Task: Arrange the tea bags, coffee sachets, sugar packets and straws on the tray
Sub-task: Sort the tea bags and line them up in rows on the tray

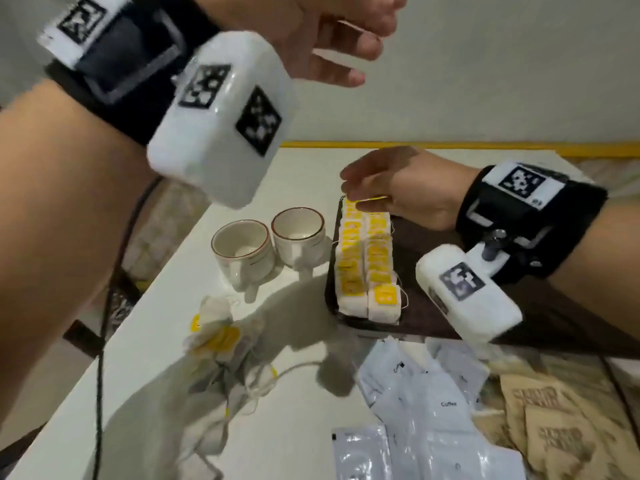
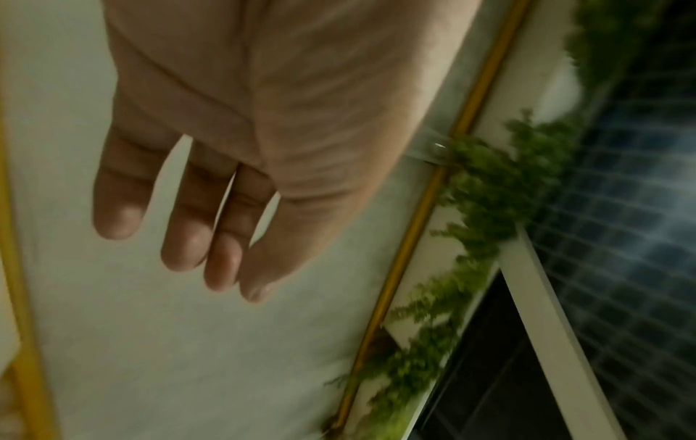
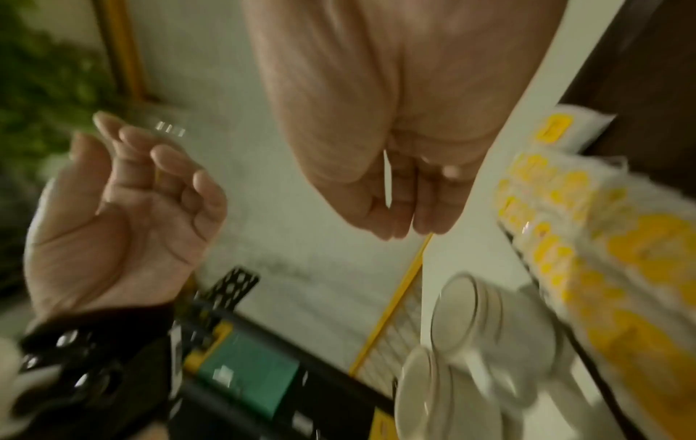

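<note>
Two neat rows of tea bags (image 1: 365,258) with yellow tags lie along the left side of a dark brown tray (image 1: 422,317). My right hand (image 1: 353,188) reaches over the far end of these rows, its straight fingers touching the last bag. The right wrist view shows those fingers (image 3: 391,220) held together and pointing down, with the tea bags (image 3: 602,238) beside them. My left hand (image 1: 360,53) is raised high above the table, loosely curled and empty; the left wrist view shows its relaxed fingers (image 2: 184,238) holding nothing. A loose pile of tea bags (image 1: 221,337) lies on the white table.
Two white cups (image 1: 242,251) (image 1: 299,233) stand left of the tray. White coffee sachets (image 1: 433,403) and brown paper packets (image 1: 554,420) lie heaped at the near right. A black cable (image 1: 104,306) hangs off the table's left edge. No straws are in view.
</note>
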`<control>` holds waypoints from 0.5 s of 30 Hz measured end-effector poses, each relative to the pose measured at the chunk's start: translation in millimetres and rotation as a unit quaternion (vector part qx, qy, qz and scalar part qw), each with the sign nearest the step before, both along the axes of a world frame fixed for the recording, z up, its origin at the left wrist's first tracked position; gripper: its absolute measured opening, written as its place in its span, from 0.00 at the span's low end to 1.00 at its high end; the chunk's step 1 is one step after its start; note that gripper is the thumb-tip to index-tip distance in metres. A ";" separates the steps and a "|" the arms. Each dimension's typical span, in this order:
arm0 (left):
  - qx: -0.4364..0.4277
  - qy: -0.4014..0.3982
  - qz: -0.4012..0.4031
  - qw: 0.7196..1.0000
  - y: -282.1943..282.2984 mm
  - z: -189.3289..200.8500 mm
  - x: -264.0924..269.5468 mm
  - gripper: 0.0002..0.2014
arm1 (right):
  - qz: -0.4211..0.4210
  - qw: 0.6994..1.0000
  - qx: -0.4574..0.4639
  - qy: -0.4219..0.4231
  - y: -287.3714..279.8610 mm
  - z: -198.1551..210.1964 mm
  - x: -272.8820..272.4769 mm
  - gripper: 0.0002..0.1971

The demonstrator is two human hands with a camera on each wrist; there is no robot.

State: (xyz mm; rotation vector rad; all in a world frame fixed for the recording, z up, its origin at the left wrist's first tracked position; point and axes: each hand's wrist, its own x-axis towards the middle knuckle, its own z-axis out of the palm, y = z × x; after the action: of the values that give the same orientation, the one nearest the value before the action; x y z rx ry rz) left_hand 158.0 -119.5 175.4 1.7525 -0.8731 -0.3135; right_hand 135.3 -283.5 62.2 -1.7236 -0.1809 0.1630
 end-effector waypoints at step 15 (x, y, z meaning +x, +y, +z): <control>0.536 -0.008 0.092 0.839 167.6 -178.4 -117.4 0.22 | 0.336 0.734 -0.547 -0.220 147.3 -77.6 -59.6 0.30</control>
State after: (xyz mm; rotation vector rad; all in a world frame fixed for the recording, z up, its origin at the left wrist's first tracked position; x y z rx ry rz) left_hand 40.6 48.1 -3.0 2.8501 -0.5256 -0.7590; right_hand 75.7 -136.2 -15.5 -2.7900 -1.2887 0.4539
